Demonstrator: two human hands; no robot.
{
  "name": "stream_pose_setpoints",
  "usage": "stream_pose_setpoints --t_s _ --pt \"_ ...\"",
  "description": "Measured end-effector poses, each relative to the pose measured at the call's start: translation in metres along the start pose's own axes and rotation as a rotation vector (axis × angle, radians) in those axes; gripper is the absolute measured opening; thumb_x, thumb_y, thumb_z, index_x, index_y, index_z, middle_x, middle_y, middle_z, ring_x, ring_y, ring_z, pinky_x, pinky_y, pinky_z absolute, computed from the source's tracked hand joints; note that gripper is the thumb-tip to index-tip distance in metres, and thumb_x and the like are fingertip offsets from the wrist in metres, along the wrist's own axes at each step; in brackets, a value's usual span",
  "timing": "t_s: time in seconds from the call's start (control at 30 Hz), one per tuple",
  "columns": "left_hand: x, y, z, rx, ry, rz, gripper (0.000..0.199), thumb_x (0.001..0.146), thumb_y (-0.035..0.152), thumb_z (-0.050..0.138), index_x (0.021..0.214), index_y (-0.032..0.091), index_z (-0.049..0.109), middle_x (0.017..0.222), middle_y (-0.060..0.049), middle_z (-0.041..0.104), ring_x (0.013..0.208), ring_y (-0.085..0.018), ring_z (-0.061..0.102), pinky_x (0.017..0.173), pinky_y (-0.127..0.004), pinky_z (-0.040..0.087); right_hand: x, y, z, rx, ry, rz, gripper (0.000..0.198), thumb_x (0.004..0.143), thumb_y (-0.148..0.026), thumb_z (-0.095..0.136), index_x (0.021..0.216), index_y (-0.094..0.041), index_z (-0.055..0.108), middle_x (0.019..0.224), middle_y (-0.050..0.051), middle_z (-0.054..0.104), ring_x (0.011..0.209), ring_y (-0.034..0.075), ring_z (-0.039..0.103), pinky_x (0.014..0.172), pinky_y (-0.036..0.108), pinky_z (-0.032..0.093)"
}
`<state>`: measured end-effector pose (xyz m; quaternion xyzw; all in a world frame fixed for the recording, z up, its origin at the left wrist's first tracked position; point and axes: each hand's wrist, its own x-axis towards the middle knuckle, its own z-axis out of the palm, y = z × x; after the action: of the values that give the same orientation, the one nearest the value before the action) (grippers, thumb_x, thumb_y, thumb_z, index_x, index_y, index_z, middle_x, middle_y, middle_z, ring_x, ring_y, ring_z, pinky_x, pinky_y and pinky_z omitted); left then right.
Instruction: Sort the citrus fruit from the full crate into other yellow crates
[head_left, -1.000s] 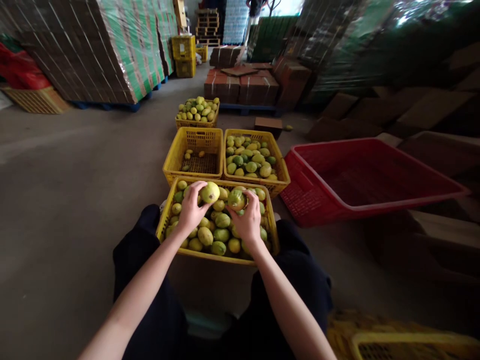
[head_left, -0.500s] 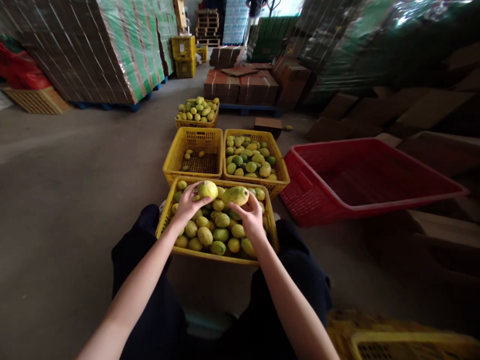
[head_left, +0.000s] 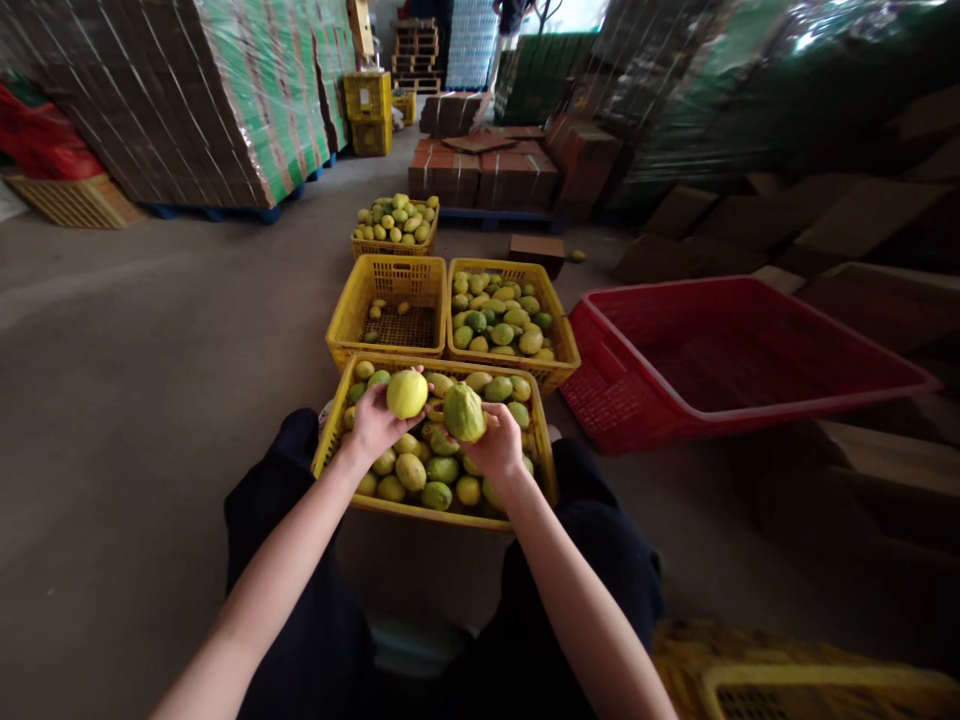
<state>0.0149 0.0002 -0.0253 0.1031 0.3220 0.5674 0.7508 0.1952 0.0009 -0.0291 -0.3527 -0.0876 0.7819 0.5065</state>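
A smooth, pale yellow fruit (head_left: 406, 394) is held in the left hand (head_left: 375, 420), its skin evenly coloured and caught by light on the upper face. In the right hand (head_left: 498, 438) a greener fruit (head_left: 464, 412) is held, mottled with yellow and marked by a ribbed, uneven surface. Both are held side by side, well apart from each other, above the front crate (head_left: 442, 518), in which many yellow and green fruits (head_left: 442, 470) are heaped.

The yellow fruit is cradled by loosely curled fingers; it is seated over them, and fingertips are seen past its far right side. The greener fruit is supported from below and from the right by the other hand's curved fingers, with its left and upper faces left uncovered; how firmly either is gripped cannot be told.

Little elongation is shown by the yellow fruit, so its long axis cannot be told. The greener fruit's long axis appears to be directed from the far left toward the near right, slightly tilted; which end is the stem end cannot be made out.

Beyond the front crate, a sparsely filled crate (head_left: 346, 312) and a fuller crate (head_left: 564, 352) are placed side by side.
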Motion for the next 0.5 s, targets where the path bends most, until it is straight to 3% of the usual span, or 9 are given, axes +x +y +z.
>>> stream_pose_setpoints --t_s 0.23,0.4,0.43,0.5 --pt "0.009 -0.002 -0.011 0.009 0.092 -0.083 0.036 0.096 0.031 0.050 0.127 0.022 0.065 0.095 -0.010 0.078 0.087 -0.024 0.076 0.064 -0.028 0.061 0.001 0.000 -0.003 0.026 -0.020 0.033 0.018 0.077 -0.026 0.056 0.091 -0.020 0.067 0.070 0.006 0.073 0.066 0.026 0.073 0.058 0.037 0.062" --pt "0.016 -0.021 -0.039 0.128 0.322 -0.408 0.025 0.096 0.022 0.053 0.119 0.020 0.063 0.089 -0.008 0.074 0.079 -0.027 0.074 0.066 -0.036 0.063 0.000 -0.007 -0.007 0.036 0.081 0.010 0.020 0.087 -0.033 0.054 0.087 -0.019 0.069 0.069 0.007 0.074 0.056 0.021 0.068 0.046 0.028 0.055" --pt "0.020 -0.024 -0.046 0.142 0.326 -0.417 0.025 0.094 0.019 0.056 0.117 0.020 0.062 0.087 -0.007 0.073 0.076 -0.026 0.072 0.064 -0.035 0.062 0.000 -0.008 -0.009 0.039 0.106 0.002 0.021 0.089 -0.033 0.053 0.087 -0.019 0.069 0.069 0.007 0.074 0.055 0.020 0.067 0.045 0.027 0.054" --pt "0.032 -0.022 -0.055 0.111 0.221 -0.267 0.025 0.093 0.017 0.059 0.117 0.020 0.060 0.085 -0.006 0.071 0.073 -0.024 0.070 0.061 -0.034 0.061 0.002 -0.011 -0.014 0.046 0.139 -0.008 0.023 0.090 -0.033 0.052 0.087 -0.018 0.069 0.068 0.007 0.074 0.053 0.019 0.066 0.043 0.026 0.052"
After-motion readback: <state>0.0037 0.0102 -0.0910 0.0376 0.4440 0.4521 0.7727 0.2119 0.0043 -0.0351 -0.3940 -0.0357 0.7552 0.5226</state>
